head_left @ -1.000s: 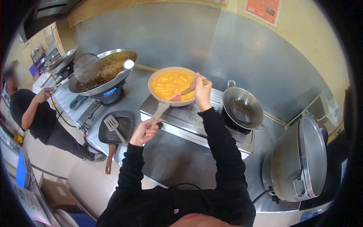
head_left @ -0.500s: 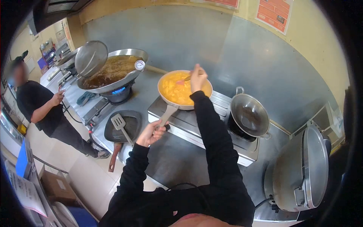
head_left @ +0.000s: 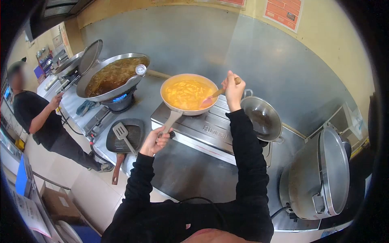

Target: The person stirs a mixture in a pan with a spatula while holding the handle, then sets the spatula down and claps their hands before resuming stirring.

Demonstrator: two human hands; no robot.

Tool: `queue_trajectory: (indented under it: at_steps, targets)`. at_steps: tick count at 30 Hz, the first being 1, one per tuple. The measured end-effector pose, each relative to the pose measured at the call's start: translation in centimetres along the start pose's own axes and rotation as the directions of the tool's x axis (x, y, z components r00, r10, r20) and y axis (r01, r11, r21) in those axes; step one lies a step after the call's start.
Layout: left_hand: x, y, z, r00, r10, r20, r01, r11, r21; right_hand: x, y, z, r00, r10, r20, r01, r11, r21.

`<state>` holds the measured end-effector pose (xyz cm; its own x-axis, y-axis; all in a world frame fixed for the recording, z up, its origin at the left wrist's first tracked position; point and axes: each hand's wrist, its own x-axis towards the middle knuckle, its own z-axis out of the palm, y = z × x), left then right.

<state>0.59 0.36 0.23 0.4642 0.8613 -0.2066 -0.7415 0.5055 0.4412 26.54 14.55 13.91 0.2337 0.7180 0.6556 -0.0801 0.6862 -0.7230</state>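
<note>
Looking through the head view, we have our left hand (head_left: 154, 141) wrapped around the handle (head_left: 172, 121) of a pan (head_left: 190, 112) at upper centre, over the stove (head_left: 214, 130); just right of it, our right hand (head_left: 234, 92) grips a spatula (head_left: 217, 93), its pink head in the yellow mixture (head_left: 185, 91)

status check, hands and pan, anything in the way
Left hand gripping pan handle. Right hand gripping spatula, dipped in yellow mix. Pan over stove. Nothing seen blocking it.
</note>
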Motion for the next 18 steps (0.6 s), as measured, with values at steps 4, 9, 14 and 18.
queue_trajectory:
  at_steps: [4,9,14,18]
  targets:
    - [-0.1,0.0,0.0,1.0,0.001,-0.009,0.0,1.0,0.017,-0.8,3.9,0.1,0.997,0.052,0.049,-0.051,0.999,-0.011]
    - [-0.3,0.0,0.8,0.999,0.04,-0.015,-0.039,0.998,0.046,0.6,9.2,0.9,0.999,-0.035,0.012,0.035,0.997,-0.065]
    - [-0.4,0.1,0.8,0.998,0.029,-0.063,-0.022,0.994,0.105,2.3,11.9,2.9,0.998,0.061,0.012,-0.061,0.998,0.009]
    - [-0.2,0.3,0.6,0.998,0.02,-0.051,-0.015,0.994,0.106,2.9,11.1,5.6,0.973,0.204,0.105,-0.212,0.975,0.064]
